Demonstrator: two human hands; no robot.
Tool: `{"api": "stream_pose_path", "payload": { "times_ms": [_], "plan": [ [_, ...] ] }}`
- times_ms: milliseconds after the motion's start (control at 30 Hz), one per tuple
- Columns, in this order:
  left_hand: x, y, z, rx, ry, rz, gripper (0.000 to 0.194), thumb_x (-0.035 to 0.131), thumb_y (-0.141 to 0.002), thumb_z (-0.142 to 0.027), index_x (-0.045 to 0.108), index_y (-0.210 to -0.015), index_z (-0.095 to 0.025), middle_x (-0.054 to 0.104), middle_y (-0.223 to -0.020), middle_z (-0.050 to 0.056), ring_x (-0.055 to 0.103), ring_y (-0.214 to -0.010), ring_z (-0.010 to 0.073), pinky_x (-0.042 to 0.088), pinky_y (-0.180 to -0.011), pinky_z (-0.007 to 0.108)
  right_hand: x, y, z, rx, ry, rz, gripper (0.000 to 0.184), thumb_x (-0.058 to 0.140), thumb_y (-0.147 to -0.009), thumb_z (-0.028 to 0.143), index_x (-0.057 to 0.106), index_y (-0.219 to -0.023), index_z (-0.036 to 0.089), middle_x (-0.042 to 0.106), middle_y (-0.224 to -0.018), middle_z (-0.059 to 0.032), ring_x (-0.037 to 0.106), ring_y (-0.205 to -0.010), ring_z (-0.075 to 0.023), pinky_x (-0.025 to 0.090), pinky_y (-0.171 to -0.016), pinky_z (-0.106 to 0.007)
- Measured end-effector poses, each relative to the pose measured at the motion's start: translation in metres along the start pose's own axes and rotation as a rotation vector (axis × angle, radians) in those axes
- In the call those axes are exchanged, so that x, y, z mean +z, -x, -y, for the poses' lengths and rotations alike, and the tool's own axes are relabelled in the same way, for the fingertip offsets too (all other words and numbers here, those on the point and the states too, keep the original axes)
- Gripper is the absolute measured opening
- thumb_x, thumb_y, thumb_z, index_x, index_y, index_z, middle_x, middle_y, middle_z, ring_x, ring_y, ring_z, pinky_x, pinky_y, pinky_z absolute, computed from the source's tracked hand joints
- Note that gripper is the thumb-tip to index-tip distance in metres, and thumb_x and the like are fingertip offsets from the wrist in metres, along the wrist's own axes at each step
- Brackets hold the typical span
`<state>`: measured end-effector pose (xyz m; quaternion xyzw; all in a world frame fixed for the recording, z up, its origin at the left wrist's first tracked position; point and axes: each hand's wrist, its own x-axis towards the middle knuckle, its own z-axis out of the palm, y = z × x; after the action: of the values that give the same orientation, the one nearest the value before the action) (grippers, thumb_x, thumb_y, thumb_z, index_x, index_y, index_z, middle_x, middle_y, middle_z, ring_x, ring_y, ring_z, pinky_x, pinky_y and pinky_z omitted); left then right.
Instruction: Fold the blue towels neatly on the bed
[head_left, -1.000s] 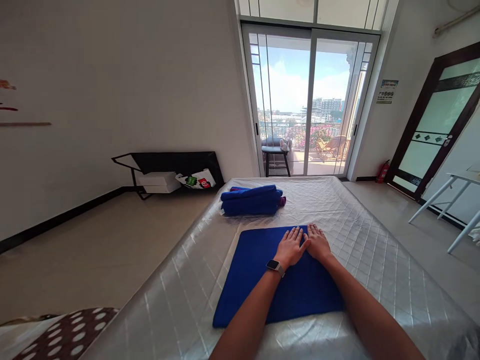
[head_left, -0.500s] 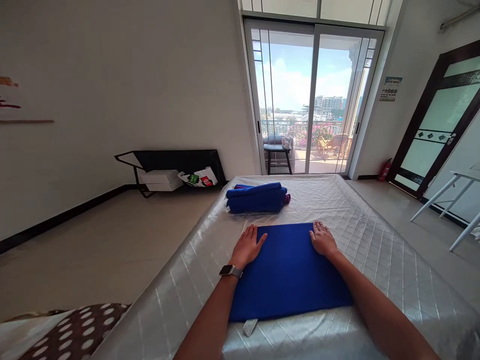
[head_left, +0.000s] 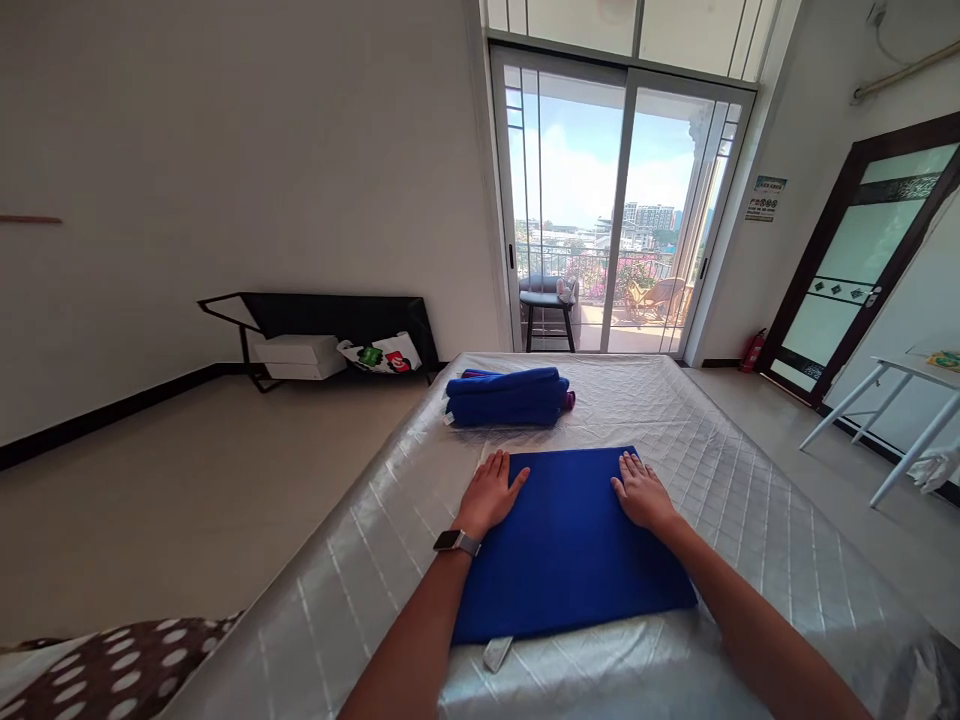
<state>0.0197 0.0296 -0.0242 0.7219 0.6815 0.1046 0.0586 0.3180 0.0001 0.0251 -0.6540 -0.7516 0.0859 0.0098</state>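
A folded blue cloth (head_left: pixel 574 545), perhaps a towel, lies flat on the plastic-covered mattress (head_left: pixel 375 560), with a small white tag (head_left: pixel 496 654) sticking out at its near edge. My left hand (head_left: pixel 491 492) rests flat on its left edge toward the far corner, thumb spread over the cloth. On the far right corner lies my right hand (head_left: pixel 641 488), palm down with fingers stretched out. Neither hand grips anything. Beyond the cloth sits a stack of folded blue cloths (head_left: pixel 506 398) with a bit of purple showing at its right end.
A black bench-like frame (head_left: pixel 330 315) holding white boxes (head_left: pixel 296 357) stands by the left wall. Brown polka-dot fabric (head_left: pixel 142 665) lies at the lower left. Glass sliding doors (head_left: pixel 619 210) are behind the mattress; a white table (head_left: pixel 911 375) stands at the right.
My right hand has shifted slightly left, further onto the cloth's far right corner. My left hand stays in place on the cloth. The view has turned a little to the right.
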Motion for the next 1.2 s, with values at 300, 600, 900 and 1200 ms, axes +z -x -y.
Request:
{"api": "stream_pose_path", "payload": {
  "times_ms": [300, 600, 900, 1200],
  "plan": [
    [-0.002, 0.002, 0.0, -0.018, 0.01, 0.009, 0.085, 0.016, -0.099, -0.066, 0.029, -0.156, -0.004, 0.024, -0.164, 0.016, 0.019, -0.154, 0.0298, 0.021, -0.124, 0.046, 0.002, 0.005, -0.001, 0.011, -0.093, 0.02, 0.066, 0.019, -0.105, 0.042, 0.018, -0.16, 0.006, 0.015, -0.168, -0.0083, 0.009, -0.155, -0.0183, 0.007, -0.124, -0.034],
    [0.0, 0.001, 0.001, -0.009, 0.007, -0.007, 0.085, 0.015, -0.099, -0.067, 0.03, -0.156, -0.006, 0.027, -0.164, 0.016, 0.019, -0.154, 0.0291, 0.021, -0.124, 0.045, 0.009, 0.002, -0.004, 0.006, -0.084, -0.001, 0.066, 0.018, -0.105, 0.044, 0.019, -0.161, 0.008, 0.018, -0.167, -0.0088, 0.011, -0.155, -0.0183, 0.008, -0.124, -0.034],
    [0.001, -0.001, 0.003, 0.0, 0.008, -0.005, 0.082, 0.018, -0.099, -0.065, 0.031, -0.156, -0.006, 0.026, -0.164, 0.016, 0.019, -0.153, 0.0297, 0.021, -0.124, 0.045, 0.007, 0.003, -0.003, 0.008, -0.084, 0.002, 0.066, 0.019, -0.105, 0.043, 0.019, -0.16, 0.008, 0.018, -0.167, -0.0092, 0.01, -0.155, -0.0177, 0.008, -0.124, -0.034],
    [-0.001, 0.002, 0.001, -0.026, 0.02, 0.008, 0.087, 0.016, -0.098, -0.068, 0.027, -0.157, -0.005, 0.022, -0.165, 0.015, 0.018, -0.154, 0.0281, 0.02, -0.125, 0.043, -0.002, 0.005, -0.004, -0.003, -0.101, 0.037, 0.065, 0.019, -0.105, 0.04, 0.02, -0.16, 0.005, 0.018, -0.167, -0.0102, 0.01, -0.155, -0.0184, 0.009, -0.124, -0.035]
  ]
}}
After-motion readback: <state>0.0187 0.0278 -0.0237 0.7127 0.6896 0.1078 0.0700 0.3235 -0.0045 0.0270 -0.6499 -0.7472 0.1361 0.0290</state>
